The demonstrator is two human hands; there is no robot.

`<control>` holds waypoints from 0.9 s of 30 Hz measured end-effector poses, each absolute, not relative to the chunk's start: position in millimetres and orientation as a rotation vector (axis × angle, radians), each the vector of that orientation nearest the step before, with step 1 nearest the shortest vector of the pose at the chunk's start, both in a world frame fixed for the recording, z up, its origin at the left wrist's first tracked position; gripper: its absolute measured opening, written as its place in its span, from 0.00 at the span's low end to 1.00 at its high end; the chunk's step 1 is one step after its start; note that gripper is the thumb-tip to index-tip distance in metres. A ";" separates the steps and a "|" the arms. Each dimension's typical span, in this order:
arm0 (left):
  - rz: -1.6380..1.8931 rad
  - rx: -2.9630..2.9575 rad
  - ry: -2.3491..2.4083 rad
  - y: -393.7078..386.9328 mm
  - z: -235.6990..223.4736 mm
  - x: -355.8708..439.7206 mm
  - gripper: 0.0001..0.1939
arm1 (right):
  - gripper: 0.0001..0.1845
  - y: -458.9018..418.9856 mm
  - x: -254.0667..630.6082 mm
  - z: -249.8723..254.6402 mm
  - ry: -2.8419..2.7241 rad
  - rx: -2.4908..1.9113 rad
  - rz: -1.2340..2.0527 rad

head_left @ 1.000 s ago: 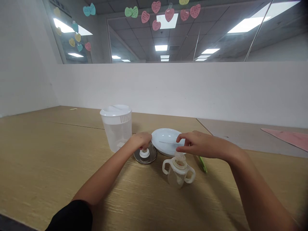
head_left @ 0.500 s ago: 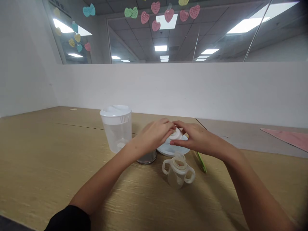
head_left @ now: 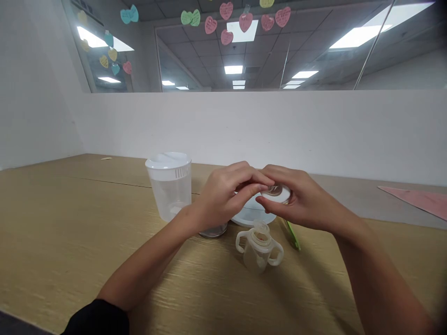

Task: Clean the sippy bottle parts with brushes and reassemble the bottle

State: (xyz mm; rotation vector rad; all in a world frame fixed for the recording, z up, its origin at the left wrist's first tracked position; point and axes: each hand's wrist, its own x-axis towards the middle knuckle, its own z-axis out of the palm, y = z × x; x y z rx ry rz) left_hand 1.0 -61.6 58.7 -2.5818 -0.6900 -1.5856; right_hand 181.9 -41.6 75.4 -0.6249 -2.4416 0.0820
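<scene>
My right hand (head_left: 296, 193) grips a round white bottle cap (head_left: 278, 194) between thumb and fingers; its middle looks clear or hollow. The thumb and fingertips of my left hand (head_left: 233, 190) pinch together at the cap's left edge. Below the hands, a translucent two-handled baby bottle (head_left: 257, 256) stands upright on the table with its neck uncovered. Behind it lies a pale blue-white plate (head_left: 253, 215), partly covered by my hands. Under my left wrist, the base of a metal-rimmed round container (head_left: 213, 231) shows; the rest is hidden.
A tall white and translucent plastic bucket (head_left: 169, 186) stands left of my hands. Right of the bottle lies a green stick-like item (head_left: 292, 236). A pink sheet (head_left: 417, 200) lies at the far right. The white wall (head_left: 223, 130) rises behind the table (head_left: 87, 223).
Both hands have moved slightly right and up with the cap. The cap has turned, so its round face with the clear middle now shows. The bottle has stayed in place.
</scene>
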 end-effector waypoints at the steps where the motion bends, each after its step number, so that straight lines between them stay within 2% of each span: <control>1: -1.630 -2.575 -0.666 -62.6 59.1 0.8 0.06 | 0.09 -44.1 183.3 77.0 -2.446 -0.628 0.085; 7: -1.616 -2.559 -0.570 -68.4 60.9 1.6 0.05 | 0.17 -55.6 186.4 83.0 -2.451 -0.720 0.118; 11: -1.165 -2.251 -0.615 -72.2 53.1 7.9 0.10 | 0.22 -42.5 182.0 77.1 -2.443 -0.716 0.087; 14: -0.782 -2.007 -0.597 -73.9 45.1 14.5 0.11 | 0.20 -23.1 178.8 68.2 -2.447 -0.654 0.031; 16: -0.669 -1.925 -0.568 -73.5 41.7 17.3 0.11 | 0.18 -12.3 177.3 63.3 -2.452 -0.638 0.003; 20: -0.636 -1.981 -0.638 -66.0 39.1 17.9 0.12 | 0.14 -3.6 178.4 59.6 -2.501 -0.695 0.034; 23: -0.790 -2.255 -0.800 -56.4 38.7 15.4 0.14 | 0.07 -3.1 184.4 60.3 -2.504 -0.832 0.020; 25: -0.935 -2.481 -0.912 -51.2 38.8 12.4 0.22 | 0.08 -3.5 189.8 61.5 -2.398 -0.926 -0.044; 27: -0.947 -2.692 -1.051 -48.5 38.5 8.8 0.37 | 0.13 -4.9 194.0 63.3 -2.278 -0.999 -0.108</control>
